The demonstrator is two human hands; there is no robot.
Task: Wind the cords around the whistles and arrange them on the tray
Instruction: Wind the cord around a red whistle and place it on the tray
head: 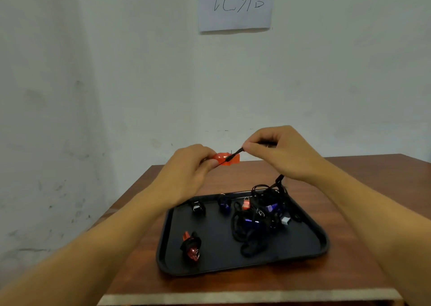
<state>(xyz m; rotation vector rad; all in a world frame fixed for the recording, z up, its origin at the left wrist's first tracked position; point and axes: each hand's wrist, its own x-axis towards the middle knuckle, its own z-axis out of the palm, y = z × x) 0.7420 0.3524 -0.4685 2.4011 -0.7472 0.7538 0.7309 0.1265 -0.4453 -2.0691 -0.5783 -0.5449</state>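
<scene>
Holding an orange whistle (227,159) up above the far edge of the surface (256,280), the left hand (186,168) is pinching its rounded end between thumb and curled fingers. The right hand (279,153) is gripping a black cord (234,154) just beside it, fingers curled over, and the cord is running taut from those fingertips down onto the whistle body, where it is crossing it once.

One black tray (303,252) is lying on the wooden surface below the two hands. On its left half three whistles are sitting apart from one another, each already bound in black cord: a dark one (197,208) near the far rim, a blue one (225,202) just to its right, and a red one (191,246) nearer the front. On the right half a loose tangle of cords (251,235) is piling up, and within it four whistle parts are showing: one orange (245,205), two blue (250,223) (273,207), and one pale grey (285,220). How many cords are in the tangle cannot be told.

One sheet of paper (234,5) with handwritten characters is hanging on the wall behind.
</scene>
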